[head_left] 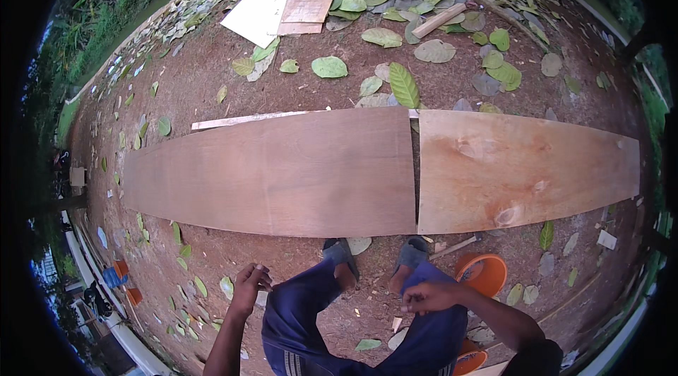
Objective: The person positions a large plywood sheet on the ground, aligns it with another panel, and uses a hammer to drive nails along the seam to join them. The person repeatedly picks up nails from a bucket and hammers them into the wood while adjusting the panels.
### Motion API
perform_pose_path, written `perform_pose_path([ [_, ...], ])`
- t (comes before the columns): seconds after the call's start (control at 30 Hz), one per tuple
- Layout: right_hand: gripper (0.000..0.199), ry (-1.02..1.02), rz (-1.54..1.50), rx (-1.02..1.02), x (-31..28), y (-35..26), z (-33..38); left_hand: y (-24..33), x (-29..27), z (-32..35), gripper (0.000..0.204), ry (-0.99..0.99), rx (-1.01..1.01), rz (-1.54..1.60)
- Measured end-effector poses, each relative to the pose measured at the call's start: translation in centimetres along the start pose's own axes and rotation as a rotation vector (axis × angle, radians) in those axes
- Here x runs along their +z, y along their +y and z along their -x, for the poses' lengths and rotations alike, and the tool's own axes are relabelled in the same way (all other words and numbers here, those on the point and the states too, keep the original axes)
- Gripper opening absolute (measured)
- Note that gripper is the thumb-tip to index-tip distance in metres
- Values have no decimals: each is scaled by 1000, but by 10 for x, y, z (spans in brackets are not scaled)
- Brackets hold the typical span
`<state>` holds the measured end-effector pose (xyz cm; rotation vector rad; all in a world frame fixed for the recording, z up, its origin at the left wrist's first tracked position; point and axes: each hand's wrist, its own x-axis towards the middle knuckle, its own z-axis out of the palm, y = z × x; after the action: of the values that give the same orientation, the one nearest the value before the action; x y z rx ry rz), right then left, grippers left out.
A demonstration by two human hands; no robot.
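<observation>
Brown board [304, 175] and paler board [526, 175] are laid side by side.
Left hand [251, 286] is held half-spread; whether right hand [431, 297] is pressed together cannot be told.

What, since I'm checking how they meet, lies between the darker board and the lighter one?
In the head view, a narrow dark gap separates the darker board from the lighter board, with a pale strip showing at its far end.

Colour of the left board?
The left board is brown, darker than the right board; seen in the head view.
</observation>
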<state>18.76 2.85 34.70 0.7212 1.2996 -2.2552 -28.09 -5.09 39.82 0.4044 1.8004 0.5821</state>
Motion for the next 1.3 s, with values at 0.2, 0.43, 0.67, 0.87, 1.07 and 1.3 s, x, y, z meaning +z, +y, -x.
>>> perform_pose_path([
  [0.2, 45, 1020, 647, -289, -297, 0, -227, -214, 19, -193, 62, 323, -253, 336],
  [0.43, 53, 1414, 1073, -421, -437, -17, -329, -244, 45, -306, 78, 669, 23, 844],
  [0.67, 51, 1385, 1150, -377, -454, -22, -346, -259, 78, -342, 63, 634, 159, 1111],
  [0.87, 47, 1402, 1082, -395, -457, -27, -342, -295, 47, -383, 65, 579, 326, 1273],
  [1.07, 43, 1483, 1092, -398, -453, -17, -344, -292, 5, -388, 50, 590, 470, 1382],
  [1.3, 36, 1516, 1073, -500, -453, -16, -345, -277, -1, -379, 63, 492, 505, 1347],
])
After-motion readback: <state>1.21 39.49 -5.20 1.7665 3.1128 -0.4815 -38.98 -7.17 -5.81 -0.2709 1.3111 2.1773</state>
